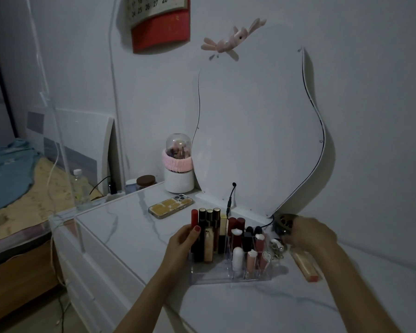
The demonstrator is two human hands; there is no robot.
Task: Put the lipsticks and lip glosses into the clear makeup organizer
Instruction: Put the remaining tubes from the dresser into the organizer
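**Dim dresser, organizer nearly full**

White marble table [135, 227] under me. My left hand [184, 239] grips the clear makeup organizer [226, 276] by its tall lipsticks [209, 227]; my right hand [309, 233] curls near a small charm, grasp unclear. One peach lipstick tube [304, 265] lies outside, right: I'd steady the organizer, then drop it upright.

A dim home bedroom, seen at a dressing corner. A bed [15, 188] with a blue cover lies to the left, beside a white marble-patterned worktop [120, 227]. A wavy-edged vanity mirror [257, 131] leans on the white wall behind it, under a red wall calendar [159, 22]. On the worktop stand a domed brush holder [179, 164], a phone [171, 206] and a clear makeup organizer [228, 277] full of lipsticks.
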